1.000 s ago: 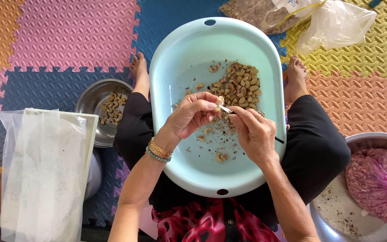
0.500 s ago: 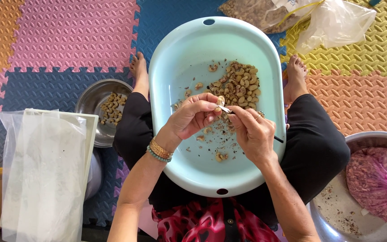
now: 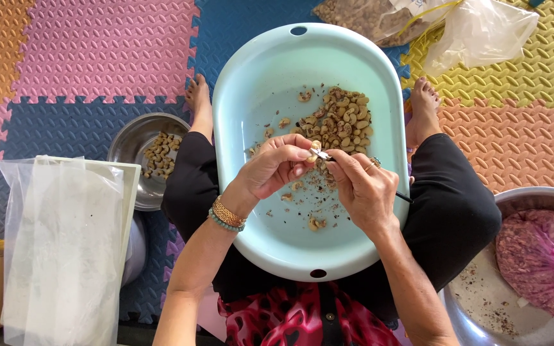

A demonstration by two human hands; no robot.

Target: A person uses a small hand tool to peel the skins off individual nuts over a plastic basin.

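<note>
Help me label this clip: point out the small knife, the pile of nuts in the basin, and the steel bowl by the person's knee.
small knife [image 3: 323,155], head view, on the blade tip.
pile of nuts [image 3: 344,122], head view, middle of the heap.
steel bowl [image 3: 126,138], head view, bare inner wall.

Basin [image 3: 251,96] floor bare left and near; nut pile [image 3: 341,122] blocks far right.
</note>
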